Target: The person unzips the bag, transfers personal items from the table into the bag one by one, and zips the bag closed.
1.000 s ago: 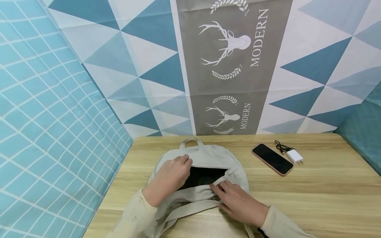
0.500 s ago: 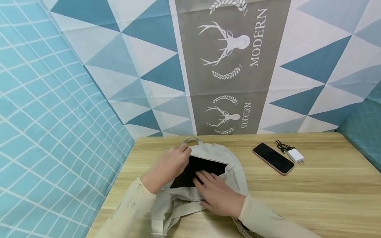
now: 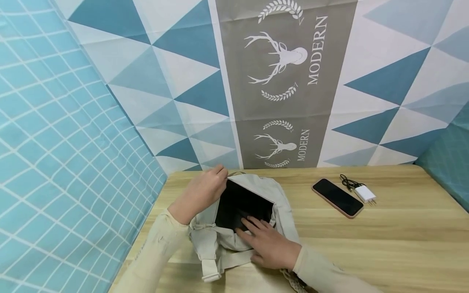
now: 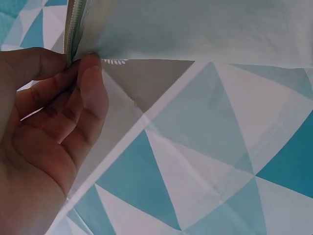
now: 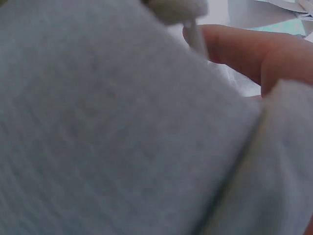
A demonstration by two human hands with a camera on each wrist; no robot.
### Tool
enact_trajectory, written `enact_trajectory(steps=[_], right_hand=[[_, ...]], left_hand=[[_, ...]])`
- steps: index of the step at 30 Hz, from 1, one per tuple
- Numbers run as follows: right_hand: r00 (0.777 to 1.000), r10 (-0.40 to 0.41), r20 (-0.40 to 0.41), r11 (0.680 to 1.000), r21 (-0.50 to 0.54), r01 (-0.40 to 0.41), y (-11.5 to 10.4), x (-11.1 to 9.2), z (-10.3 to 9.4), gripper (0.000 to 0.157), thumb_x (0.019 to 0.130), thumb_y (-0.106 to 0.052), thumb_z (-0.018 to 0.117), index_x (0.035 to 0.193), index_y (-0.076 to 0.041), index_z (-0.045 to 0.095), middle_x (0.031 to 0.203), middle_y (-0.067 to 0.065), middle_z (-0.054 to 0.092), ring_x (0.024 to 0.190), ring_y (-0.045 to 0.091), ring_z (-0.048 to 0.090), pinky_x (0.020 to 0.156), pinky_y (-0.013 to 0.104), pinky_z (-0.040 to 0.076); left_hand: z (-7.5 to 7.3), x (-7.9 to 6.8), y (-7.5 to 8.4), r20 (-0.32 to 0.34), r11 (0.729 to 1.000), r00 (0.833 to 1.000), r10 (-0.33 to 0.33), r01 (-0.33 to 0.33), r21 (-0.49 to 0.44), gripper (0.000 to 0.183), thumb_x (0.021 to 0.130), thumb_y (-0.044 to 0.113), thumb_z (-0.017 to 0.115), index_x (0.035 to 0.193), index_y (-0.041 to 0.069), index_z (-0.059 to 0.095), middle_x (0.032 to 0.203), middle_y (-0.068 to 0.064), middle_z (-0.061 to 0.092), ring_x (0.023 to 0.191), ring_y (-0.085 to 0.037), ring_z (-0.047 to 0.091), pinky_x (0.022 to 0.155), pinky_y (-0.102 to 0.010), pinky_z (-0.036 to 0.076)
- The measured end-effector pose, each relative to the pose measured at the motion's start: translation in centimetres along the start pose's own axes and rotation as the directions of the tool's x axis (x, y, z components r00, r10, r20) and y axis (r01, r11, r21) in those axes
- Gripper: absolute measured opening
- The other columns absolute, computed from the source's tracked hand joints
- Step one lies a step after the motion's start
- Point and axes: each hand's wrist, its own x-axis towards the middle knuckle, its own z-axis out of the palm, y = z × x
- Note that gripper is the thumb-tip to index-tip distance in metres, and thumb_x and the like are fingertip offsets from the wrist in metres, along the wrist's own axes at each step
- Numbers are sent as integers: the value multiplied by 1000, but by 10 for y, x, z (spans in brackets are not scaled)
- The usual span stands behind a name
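A pale grey-beige fabric backpack [image 3: 287, 219] lies on the table with its zipped mouth spread wide. Its dark interior [image 3: 242, 203] shows, and I cannot make out any contents. My left hand [image 3: 203, 191] pinches the upper left edge of the mouth and holds it raised. In the left wrist view, its thumb and fingers grip the fabric beside the zipper [image 4: 75, 32]. My right hand [image 3: 269, 244] rests over the lower edge of the mouth, fingers fairly straight and spread toward the inside. In the right wrist view, blurred fabric [image 5: 112, 122] hides most of that hand.
To the right of the backpack, a phone [image 3: 337, 197] in a pink case lies on the wooden table [image 3: 395, 244]. Beside it are a white charger plug [image 3: 364, 194] and a coiled black cable [image 3: 349, 182]. A patterned cloth wall stands behind the table.
My left hand has lifted the bag's edge up and leftward, widening the mouth. My right hand has moved left from the mouth's right side, its fingers reaching over the lower edge.
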Motion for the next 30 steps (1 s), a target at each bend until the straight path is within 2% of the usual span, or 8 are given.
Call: enact_trajectory(steps=[6,9,13,18,21,25,28,30], right_hand=[[1000,-9,-8,999,43,9,1,1,-7,66,87,-38,56,142,-20,24,146,12,21,133,32,20,99,50,29],[999,-5,-42,997,73,8,1,-2,-6,62,87,-37,56,140,-21,29,145,12,25,133,32,21,99,50,30],[985,-32,-167,993,109,51,2,-11,-4,49,88,-32,55,134,-20,40,141,10,33,131,31,26,97,47,34],[943,-32,-330,978,183,97,2,-33,-16,34,90,-23,53,124,-26,47,134,-2,40,125,18,36,93,37,40],[894,-4,-448,974,201,105,7,-49,-25,34,89,-14,54,119,-29,50,126,-8,45,116,9,42,89,26,41],[786,49,-616,976,196,93,23,-71,-31,35,81,0,56,108,-23,57,110,-10,52,100,4,47,82,14,40],[719,103,-687,979,198,48,42,-90,-32,27,77,2,57,99,-13,58,99,-9,53,88,3,48,75,11,40],[689,154,-708,980,200,-14,61,-102,-32,22,76,3,58,95,-8,56,94,-7,52,83,3,47,70,11,40]], left_hand=[[-2,-1,0,3,1000,1000,-2,2,0,3,87,12,55,84,10,54,76,1,46,48,-5,36,44,-17,33],[-1,-3,2,-4,1000,1000,2,-2,5,4,88,12,54,84,11,54,75,2,46,48,-5,36,44,-17,33],[-1,-4,5,-4,1000,1000,-1,1,1,4,88,13,52,84,12,54,75,2,45,48,-5,34,44,-18,31],[0,-6,5,-8,1000,1000,-5,5,-22,5,88,13,52,84,12,53,74,2,43,47,-5,32,42,-18,30],[0,-5,3,-19,999,1000,1,-2,-35,6,88,12,53,83,12,53,73,2,43,47,-6,31,42,-19,29],[-1,-6,1,-19,999,1000,2,-3,-53,7,88,12,52,82,12,52,73,3,43,48,-7,32,43,-19,29],[-1,-8,1,-12,998,1000,0,-1,-56,6,89,12,52,82,12,52,73,3,42,48,-6,32,44,-19,29],[0,-9,0,-8,998,1000,2,-3,-55,6,89,13,52,82,13,52,73,3,42,48,-6,31,43,-19,29]])
